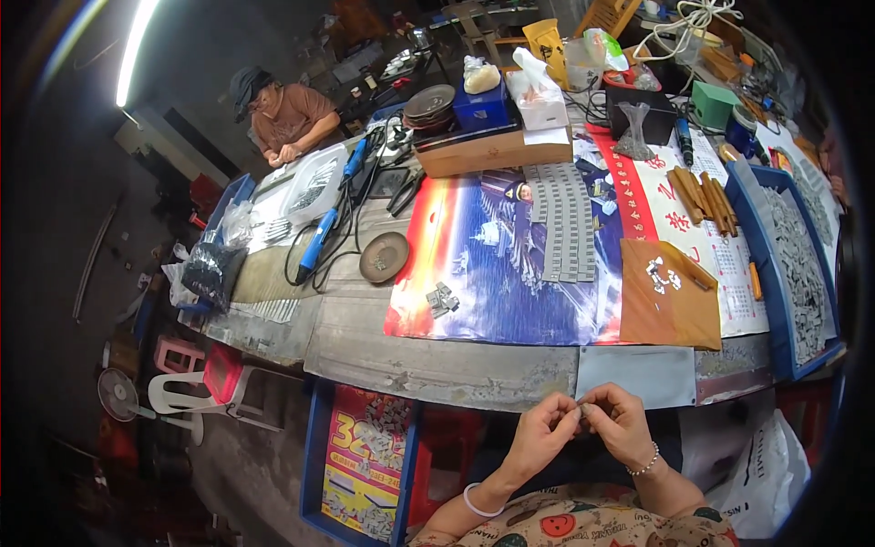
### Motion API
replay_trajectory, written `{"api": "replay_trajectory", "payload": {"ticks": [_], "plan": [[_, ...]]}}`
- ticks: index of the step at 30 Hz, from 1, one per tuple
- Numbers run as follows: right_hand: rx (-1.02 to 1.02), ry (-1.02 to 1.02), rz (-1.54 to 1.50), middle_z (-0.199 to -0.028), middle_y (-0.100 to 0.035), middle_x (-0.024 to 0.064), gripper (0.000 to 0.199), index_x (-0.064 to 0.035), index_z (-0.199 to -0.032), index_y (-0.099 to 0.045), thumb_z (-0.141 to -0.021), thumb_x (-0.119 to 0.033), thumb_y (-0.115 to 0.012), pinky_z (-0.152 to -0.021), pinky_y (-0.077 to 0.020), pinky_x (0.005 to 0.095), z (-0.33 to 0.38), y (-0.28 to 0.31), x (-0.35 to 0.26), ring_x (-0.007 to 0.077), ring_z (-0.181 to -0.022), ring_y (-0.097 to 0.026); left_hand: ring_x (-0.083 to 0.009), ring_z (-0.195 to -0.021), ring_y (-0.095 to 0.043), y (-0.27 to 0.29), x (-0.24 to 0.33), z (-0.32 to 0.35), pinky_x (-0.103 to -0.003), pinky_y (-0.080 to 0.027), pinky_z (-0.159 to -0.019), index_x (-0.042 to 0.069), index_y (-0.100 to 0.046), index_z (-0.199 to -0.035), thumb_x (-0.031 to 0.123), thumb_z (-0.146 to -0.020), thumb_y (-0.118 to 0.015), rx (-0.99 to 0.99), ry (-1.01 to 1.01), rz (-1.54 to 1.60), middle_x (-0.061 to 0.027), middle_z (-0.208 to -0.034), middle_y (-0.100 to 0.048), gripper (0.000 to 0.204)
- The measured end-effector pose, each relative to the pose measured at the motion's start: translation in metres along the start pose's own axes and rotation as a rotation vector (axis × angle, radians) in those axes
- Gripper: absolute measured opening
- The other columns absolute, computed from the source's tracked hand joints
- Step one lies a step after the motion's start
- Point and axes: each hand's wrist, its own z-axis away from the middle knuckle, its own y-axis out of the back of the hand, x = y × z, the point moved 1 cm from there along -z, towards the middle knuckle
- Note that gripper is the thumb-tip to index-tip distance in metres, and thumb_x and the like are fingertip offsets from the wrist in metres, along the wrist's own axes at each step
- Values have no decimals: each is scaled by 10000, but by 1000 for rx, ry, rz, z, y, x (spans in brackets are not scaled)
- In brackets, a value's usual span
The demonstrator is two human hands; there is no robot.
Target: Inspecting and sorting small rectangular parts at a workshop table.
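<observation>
My left hand (pixel 540 436) and my right hand (pixel 623 423) meet just in front of the table's near edge. Both are closed in a pinch, fingertips together on something too small and covered to make out. Beyond them on the table lies a poster (pixel 492 301). A small heap of grey metal pieces (pixel 443 299) rests on its left part, and rows of similar grey pieces (pixel 567 223) stand in neat lines farther back. To the right, a brown sheet (pixel 658 314) bears a few small white pieces (pixel 663 275).
Blue trays of grey pieces flank me: one tray (pixel 786 351) at right, another tray (pixel 311 460) low at left. Blue-handled corded tools (pixel 317 244), a brown dish (pixel 384 257) and a wooden box (pixel 492 155) occupy the table. A person (pixel 292 118) works at the far left.
</observation>
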Motion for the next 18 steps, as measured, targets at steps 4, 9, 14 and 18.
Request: {"api": "replay_trajectory", "payload": {"ticks": [4,9,14,18], "plan": [[48,0,-20,-792,-611,25,81,24,-957,-577,-900,-34,-575,-580,-453,204,3,2,6,59,-664,-551,-68,-750,-585,-3,0,0,-200,-470,-651,8,-552,-991,94,-949,-548,-12,32,52,-24,-843,-620,96],[7,-44,-92,-776,-569,21,77,-1,-973,-557,-930,-63,-541,-555,-449,218,-10,1,2,74,-616,-538,-73,-691,-603,1,20,-4,-217,-498,-603,20,-577,-940,89,-944,-546,76,26,85,-21,-773,-624,76],[-50,-85,-135,-904,-591,3,148,-3,-1055,-583,-938,-87,-549,-624,-463,184,-18,2,-7,38,-705,-548,-95,-685,-625,5,24,-10,-208,-516,-587,-25,-579,-955,49,-926,-567,92,8,132,-67,-794,-648,80],[-21,-107,-85,-921,-593,-4,154,-3,-1059,-594,-929,-72,-550,-636,-459,179,-12,11,0,26,-725,-547,-99,-678,-626,1,17,-14,-212,-519,-589,-29,-578,-952,54,-924,-572,52,35,148,-68,-761,-644,88]]}}
